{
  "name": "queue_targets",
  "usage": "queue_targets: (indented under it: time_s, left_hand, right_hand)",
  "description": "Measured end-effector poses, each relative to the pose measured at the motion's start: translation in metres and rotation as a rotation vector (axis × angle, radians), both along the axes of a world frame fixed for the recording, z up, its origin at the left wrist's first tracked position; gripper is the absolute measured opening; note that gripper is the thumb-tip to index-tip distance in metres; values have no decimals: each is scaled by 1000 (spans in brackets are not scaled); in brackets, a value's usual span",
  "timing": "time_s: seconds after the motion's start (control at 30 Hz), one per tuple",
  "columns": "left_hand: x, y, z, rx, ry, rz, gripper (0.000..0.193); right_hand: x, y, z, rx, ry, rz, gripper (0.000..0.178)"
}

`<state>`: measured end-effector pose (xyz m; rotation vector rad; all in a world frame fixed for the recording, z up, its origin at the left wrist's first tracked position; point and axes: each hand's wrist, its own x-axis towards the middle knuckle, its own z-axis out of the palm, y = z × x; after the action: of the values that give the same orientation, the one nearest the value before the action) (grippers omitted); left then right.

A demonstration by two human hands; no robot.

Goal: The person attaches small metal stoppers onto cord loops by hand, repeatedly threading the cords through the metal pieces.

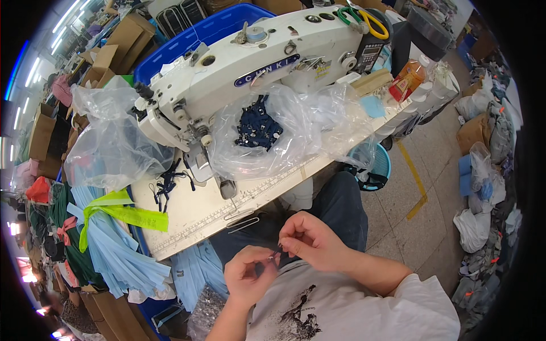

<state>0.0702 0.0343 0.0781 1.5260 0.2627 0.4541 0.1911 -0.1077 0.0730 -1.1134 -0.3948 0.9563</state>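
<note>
Close in front of my body, my left hand (250, 274) and my right hand (314, 241) meet with fingertips pinched. Between them is a small dark strap piece (277, 250) with a shiny bit near the left fingertips; the fingers cover most of it. Beyond my hands stands a white sewing machine (227, 77) on its table (187, 227). An opened clear plastic bag (310, 133) under the machine arm holds a heap of navy strap pieces with metal bits (259, 126). Several loose navy strap pieces (166, 184) lie left of the needle area.
Light blue fabric strips (116, 250) and a neon yellow strip (125, 213) hang over the table's left end. Scissors (372, 24) rest on the machine, near an orange bottle (409, 77). A blue basket (375, 170) stands on the floor; bagged goods (478, 187) line the right.
</note>
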Motion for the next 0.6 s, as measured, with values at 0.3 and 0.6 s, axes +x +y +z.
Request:
queue_targets:
  time_s: [0.3, 0.6]
  left_hand:
    - [-4, 6, -3, -119, -52, -203, 28]
    - [-2, 2, -1, -181, 267, -109, 16]
  right_hand:
    - [3, -3, 4, 6, -67, 42, 16]
    - [1, -3, 0, 13, -236, -25, 17]
